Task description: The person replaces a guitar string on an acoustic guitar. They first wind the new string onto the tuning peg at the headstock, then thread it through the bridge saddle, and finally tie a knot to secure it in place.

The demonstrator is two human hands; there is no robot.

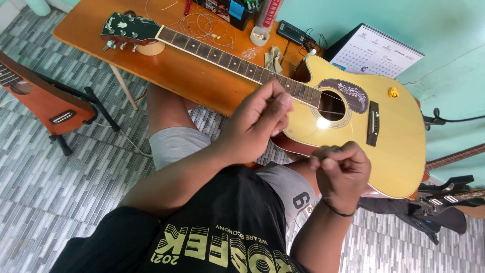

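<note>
At the far left, a red-brown guitar (43,101) is propped on a black stand on the grey tiled floor (76,172). Further right, a yellow acoustic guitar (374,131) is laid on the orange table (166,71), its long axis running from the dark headstock (126,29) at upper left down to the body at right. Coiled strings (199,25) are seen behind the neck. The left hand (255,124) is held over the lower fretboard, fingers pinched shut on what appears to be a thin guitar string (328,98), though the wire is barely resolved. It is seen faintly crossing the soundhole (332,105). The right hand (341,172) is closed in a pinch nearer the body's lower edge, possibly on the same wire. A desk calendar (376,50) stands behind; dark electric guitars (444,202) lie at far right.
</note>
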